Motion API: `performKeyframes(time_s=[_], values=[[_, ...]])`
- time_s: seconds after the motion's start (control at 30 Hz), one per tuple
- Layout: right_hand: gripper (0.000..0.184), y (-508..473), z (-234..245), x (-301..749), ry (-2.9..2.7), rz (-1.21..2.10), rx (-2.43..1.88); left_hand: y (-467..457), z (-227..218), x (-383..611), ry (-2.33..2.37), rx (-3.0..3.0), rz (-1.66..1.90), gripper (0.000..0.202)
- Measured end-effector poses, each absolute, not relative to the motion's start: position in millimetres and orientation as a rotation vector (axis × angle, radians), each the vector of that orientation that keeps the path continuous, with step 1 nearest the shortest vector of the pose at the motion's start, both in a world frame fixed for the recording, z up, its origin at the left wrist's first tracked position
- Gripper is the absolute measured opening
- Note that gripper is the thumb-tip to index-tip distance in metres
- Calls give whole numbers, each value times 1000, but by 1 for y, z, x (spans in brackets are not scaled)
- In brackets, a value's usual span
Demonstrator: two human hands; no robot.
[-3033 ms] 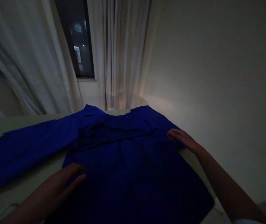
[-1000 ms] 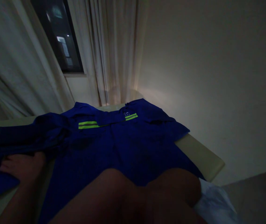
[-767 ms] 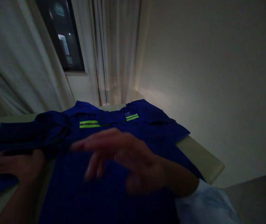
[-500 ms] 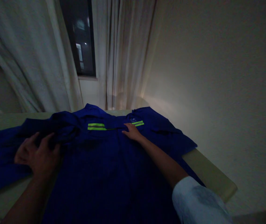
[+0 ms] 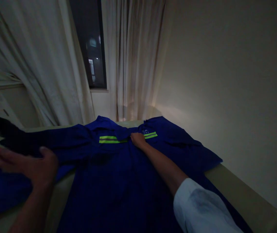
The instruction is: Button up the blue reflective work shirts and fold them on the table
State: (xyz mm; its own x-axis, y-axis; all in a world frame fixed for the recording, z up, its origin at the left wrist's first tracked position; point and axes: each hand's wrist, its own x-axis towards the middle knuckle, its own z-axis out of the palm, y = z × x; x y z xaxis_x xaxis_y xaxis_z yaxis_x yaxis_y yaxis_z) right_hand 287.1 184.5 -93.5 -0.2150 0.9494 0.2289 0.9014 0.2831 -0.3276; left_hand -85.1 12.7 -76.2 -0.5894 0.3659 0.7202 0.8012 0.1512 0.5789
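Note:
A dark blue work shirt [image 5: 119, 184] with yellow-green reflective stripes [image 5: 108, 139] lies spread on a pale table [image 5: 240, 194]. My right hand [image 5: 138, 140] rests on the shirt's chest between the two stripes, just below the collar, fingers down on the cloth and holding nothing. My left hand [image 5: 28, 163] is at the left, closed on the shirt's left sleeve [image 5: 19, 137]. That sleeve is lifted off the table, and its end hangs in the air at the far left. The hand is slightly blurred. My right arm wears a pale rolled-up sleeve [image 5: 199, 207].
White curtains [image 5: 43, 64] hang behind the table on both sides of a dark window [image 5: 92, 48]. A bare wall [image 5: 225, 64] runs along the right, close to the table's right edge. The room is dim.
My right hand swung from low in front up to the shirt's chest and stays there. My left hand has lifted the left sleeve up off the table.

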Motion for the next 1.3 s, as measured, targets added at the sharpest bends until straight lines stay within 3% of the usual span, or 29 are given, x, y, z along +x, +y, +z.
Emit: performKeyframes(time_s=[0.2, 0.4, 0.5, 0.57, 0.63, 0.7, 0.83, 1.0, 1.13, 1.3], values=[[51, 236, -45, 279, -1900, 279, -1311, 13, -105, -26, -1906, -1501, -1227, 59], [29, 221, -74, 285, -2145, 595, -1328, 23, -117, -29, -1933, -1647, -1065, 47], [45, 219, -83, 282, -2084, 477, -1314, 22, -115, -27, -1914, -1767, -921, 41], [49, 222, -80, 278, -1879, 283, -1430, 21, -115, -24, -1901, -1791, -875, 39], [39, 223, -78, 273, -1801, 180, -1552, 22, -115, -22, -1898, -1788, -875, 38], [34, 217, -82, 267, -1928, 184, -1625, 22, -116, -22, -1879, -1810, -879, 37], [50, 200, -101, 251, -2056, 193, -1816, 20, -121, -27, -1790, -1929, -856, 38], [33, 199, -117, 243, -2019, 131, -1937, 22, -115, -12, -1634, -2083, -874, 39], [28, 204, -123, 245, -2058, 93, -1867, 57, -102, 46, -1585, -2366, -638, 48], [26, 209, -125, 254, -1984, 304, -1799, 124, -113, 97, -1822, -2361, -433, 57]])
